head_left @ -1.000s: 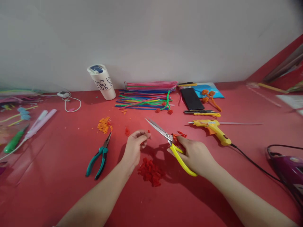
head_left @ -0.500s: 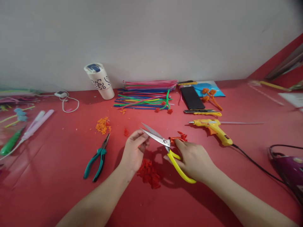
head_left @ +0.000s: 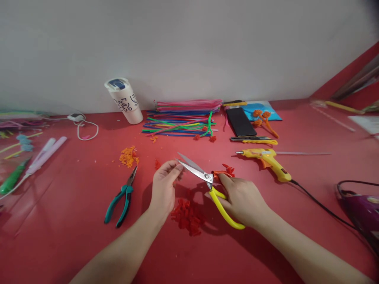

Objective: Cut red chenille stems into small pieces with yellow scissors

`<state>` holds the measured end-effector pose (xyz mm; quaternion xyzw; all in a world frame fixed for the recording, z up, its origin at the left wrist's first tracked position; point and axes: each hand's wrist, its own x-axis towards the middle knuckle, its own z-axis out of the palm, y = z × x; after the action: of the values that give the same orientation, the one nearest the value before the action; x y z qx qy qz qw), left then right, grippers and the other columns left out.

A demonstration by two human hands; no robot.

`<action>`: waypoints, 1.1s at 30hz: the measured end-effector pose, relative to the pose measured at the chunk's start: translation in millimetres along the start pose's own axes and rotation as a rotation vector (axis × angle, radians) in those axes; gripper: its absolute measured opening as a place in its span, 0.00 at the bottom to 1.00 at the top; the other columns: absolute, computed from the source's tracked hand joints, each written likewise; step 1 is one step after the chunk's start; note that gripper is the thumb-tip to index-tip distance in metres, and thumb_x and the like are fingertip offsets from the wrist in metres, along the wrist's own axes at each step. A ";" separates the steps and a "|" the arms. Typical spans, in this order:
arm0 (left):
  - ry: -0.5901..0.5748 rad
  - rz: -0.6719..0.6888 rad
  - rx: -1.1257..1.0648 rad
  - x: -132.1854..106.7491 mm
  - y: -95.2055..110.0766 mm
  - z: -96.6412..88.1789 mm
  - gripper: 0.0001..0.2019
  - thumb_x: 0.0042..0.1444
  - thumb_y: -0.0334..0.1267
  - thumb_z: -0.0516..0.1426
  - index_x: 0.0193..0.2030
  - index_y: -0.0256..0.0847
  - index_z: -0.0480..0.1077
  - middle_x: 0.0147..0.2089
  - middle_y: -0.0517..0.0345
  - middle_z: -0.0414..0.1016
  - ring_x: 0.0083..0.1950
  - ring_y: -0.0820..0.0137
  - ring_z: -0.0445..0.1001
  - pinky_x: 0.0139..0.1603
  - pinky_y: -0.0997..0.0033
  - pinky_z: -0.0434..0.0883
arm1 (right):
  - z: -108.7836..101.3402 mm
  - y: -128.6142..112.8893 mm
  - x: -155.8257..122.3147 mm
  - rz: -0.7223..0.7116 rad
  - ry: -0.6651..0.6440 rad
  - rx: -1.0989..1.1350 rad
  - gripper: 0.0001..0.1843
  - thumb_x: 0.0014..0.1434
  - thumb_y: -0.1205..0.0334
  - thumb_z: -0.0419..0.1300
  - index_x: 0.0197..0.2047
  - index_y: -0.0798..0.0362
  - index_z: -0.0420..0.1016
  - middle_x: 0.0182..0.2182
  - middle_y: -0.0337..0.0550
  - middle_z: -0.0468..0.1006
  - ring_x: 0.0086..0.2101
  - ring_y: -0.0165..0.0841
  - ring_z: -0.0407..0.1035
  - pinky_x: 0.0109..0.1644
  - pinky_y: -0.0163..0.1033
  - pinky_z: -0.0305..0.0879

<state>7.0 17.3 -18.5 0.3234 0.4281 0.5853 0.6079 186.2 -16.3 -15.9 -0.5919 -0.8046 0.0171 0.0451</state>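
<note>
My right hand point(head_left: 241, 199) is wrapped round the handles of a pair of scissors point(head_left: 220, 205), one yellow and one orange-red. Their silver blades point left and stand slightly apart. Right by the blade tips, my left hand point(head_left: 166, 183) has its thumb and fingers pinched together; whatever lies between them is too small to make out. Below the hands lies a pile of short red fuzzy pieces point(head_left: 188, 217). More red pieces point(head_left: 229, 170) lie behind my right hand, and a small heap of red trimmings point(head_left: 157, 164) lies just beyond my left fingers.
Teal pliers point(head_left: 124, 199) and orange trimmings point(head_left: 128, 156) lie to the left. Farther back are a white tumbler point(head_left: 126, 101), bundled pipe cleaners point(head_left: 180, 122) and a black phone point(head_left: 241, 122). On the right rests a yellow glue gun point(head_left: 266, 159) with its cord, near a purple appliance point(head_left: 361, 213).
My left hand has shifted slightly left, with its fingers a little away from the blades. The scissors and my right hand have hardly moved.
</note>
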 end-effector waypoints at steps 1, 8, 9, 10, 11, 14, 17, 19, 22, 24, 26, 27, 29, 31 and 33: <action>-0.003 0.011 -0.005 0.3 0.3 -0.1 0.01 0.44 0.32 0.59 0.26 0.39 0.69 0.23 0.64 0.67 0.24 0.80 0.62 0.27 0.79 0.60 | 0.2 0.2 -0.4 -0.003 0.003 -0.004 0.19 0.55 0.46 0.43 0.30 0.54 0.62 0.19 0.42 0.71 0.20 0.33 0.65 0.23 0.35 0.40; 0.008 0.052 -0.002 2.0 0.6 0.0 0.02 0.44 0.32 0.59 0.25 0.37 0.69 0.23 0.64 0.67 0.23 0.81 0.63 0.26 0.80 0.60 | 0.1 -0.1 -2.3 -0.038 0.018 -0.009 0.20 0.55 0.45 0.44 0.30 0.54 0.62 0.19 0.41 0.71 0.20 0.32 0.64 0.24 0.35 0.38; 0.011 0.053 0.003 2.0 1.0 -0.1 0.02 0.44 0.32 0.59 0.25 0.37 0.70 0.23 0.64 0.67 0.23 0.81 0.63 0.26 0.80 0.61 | 0.2 0.2 -2.2 -0.041 0.022 -0.014 0.21 0.55 0.45 0.44 0.30 0.54 0.63 0.19 0.42 0.71 0.20 0.32 0.64 0.24 0.35 0.38; 0.013 0.057 0.009 1.9 1.5 -0.2 0.01 0.44 0.32 0.58 0.25 0.37 0.70 0.23 0.63 0.67 0.23 0.81 0.63 0.26 0.80 0.61 | 0.5 0.6 -2.0 -0.044 0.027 -0.020 0.21 0.55 0.45 0.44 0.30 0.55 0.63 0.19 0.42 0.71 0.20 0.33 0.64 0.24 0.35 0.38; 0.016 0.061 0.018 1.6 2.1 -0.2 0.01 0.44 0.32 0.58 0.26 0.37 0.70 0.23 0.63 0.68 0.23 0.81 0.63 0.26 0.80 0.61 | 0.9 1.1 -1.9 -0.049 0.030 -0.026 0.22 0.55 0.44 0.43 0.30 0.55 0.63 0.18 0.42 0.71 0.20 0.33 0.64 0.24 0.35 0.38; 0.028 0.072 0.036 0.1 4.2 0.0 0.00 0.44 0.31 0.58 0.25 0.38 0.70 0.22 0.64 0.67 0.23 0.81 0.63 0.25 0.80 0.60 | 2.1 2.3 -1.5 -0.060 0.041 -0.037 0.23 0.55 0.43 0.43 0.30 0.55 0.64 0.18 0.42 0.71 0.20 0.33 0.63 0.23 0.35 0.38; 0.024 0.087 0.049 -1.4 6.0 0.4 0.01 0.44 0.30 0.58 0.24 0.38 0.70 0.21 0.64 0.67 0.23 0.81 0.63 0.26 0.81 0.60 | 2.8 2.4 -1.5 -0.061 0.046 -0.046 0.22 0.55 0.44 0.43 0.30 0.55 0.64 0.18 0.41 0.70 0.19 0.32 0.63 0.23 0.35 0.38; 0.021 0.096 0.053 -1.9 6.6 0.3 0.01 0.43 0.29 0.58 0.24 0.38 0.70 0.21 0.64 0.67 0.23 0.80 0.63 0.26 0.81 0.60 | 3.0 2.2 -1.7 -0.061 0.050 -0.052 0.22 0.55 0.44 0.44 0.29 0.55 0.64 0.17 0.41 0.70 0.19 0.33 0.63 0.23 0.35 0.38; 0.024 0.098 0.052 -1.7 6.9 -0.4 0.02 0.43 0.29 0.58 0.25 0.38 0.70 0.21 0.64 0.67 0.23 0.80 0.63 0.26 0.81 0.61 | 3.5 2.3 -2.2 -0.069 0.061 -0.059 0.22 0.55 0.44 0.43 0.29 0.55 0.64 0.17 0.42 0.70 0.19 0.33 0.63 0.23 0.35 0.38; 0.025 0.095 0.043 -1.3 7.0 -0.8 0.02 0.43 0.29 0.58 0.25 0.38 0.70 0.22 0.64 0.68 0.23 0.80 0.64 0.26 0.81 0.61 | 4.1 2.5 -2.7 -0.078 0.069 -0.060 0.23 0.55 0.44 0.43 0.30 0.56 0.65 0.18 0.42 0.71 0.19 0.32 0.63 0.23 0.35 0.38; 0.028 0.086 0.029 -0.9 7.4 -0.8 0.02 0.43 0.30 0.58 0.25 0.39 0.71 0.22 0.64 0.68 0.23 0.80 0.64 0.26 0.80 0.61 | 4.6 2.6 -3.1 -0.085 0.076 -0.061 0.24 0.55 0.43 0.43 0.30 0.56 0.65 0.18 0.43 0.71 0.19 0.32 0.63 0.23 0.35 0.38; 0.031 0.082 0.021 -0.8 7.6 -0.6 0.01 0.43 0.30 0.58 0.25 0.39 0.71 0.22 0.64 0.68 0.23 0.80 0.64 0.26 0.80 0.61 | 4.7 2.6 -3.3 -0.087 0.080 -0.061 0.24 0.55 0.43 0.43 0.30 0.56 0.65 0.18 0.42 0.71 0.19 0.32 0.63 0.23 0.35 0.38; 0.034 0.074 0.009 -0.6 8.0 -0.2 0.01 0.43 0.30 0.58 0.25 0.38 0.71 0.22 0.64 0.68 0.23 0.80 0.64 0.26 0.80 0.61 | 4.9 2.4 -3.5 -0.088 0.087 -0.065 0.24 0.56 0.43 0.42 0.29 0.55 0.65 0.17 0.42 0.70 0.18 0.32 0.63 0.23 0.35 0.38; 0.030 0.076 0.007 -0.3 8.2 -0.1 0.01 0.43 0.30 0.58 0.25 0.38 0.71 0.22 0.64 0.68 0.23 0.80 0.64 0.26 0.80 0.61 | 4.9 2.1 -3.5 -0.087 0.088 -0.070 0.24 0.56 0.43 0.42 0.28 0.55 0.64 0.16 0.41 0.70 0.18 0.32 0.62 0.23 0.35 0.38; 0.021 0.079 0.009 0.0 7.9 -0.3 0.01 0.43 0.30 0.58 0.25 0.38 0.71 0.22 0.64 0.68 0.23 0.81 0.64 0.26 0.80 0.61 | 4.7 1.9 -3.2 -0.088 0.088 -0.076 0.23 0.56 0.44 0.42 0.28 0.55 0.64 0.16 0.41 0.70 0.18 0.32 0.63 0.22 0.35 0.37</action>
<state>3.3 18.1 -11.5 0.3366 0.4239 0.6104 0.5783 188.5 -18.6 -20.9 -0.5572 -0.8273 -0.0413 0.0586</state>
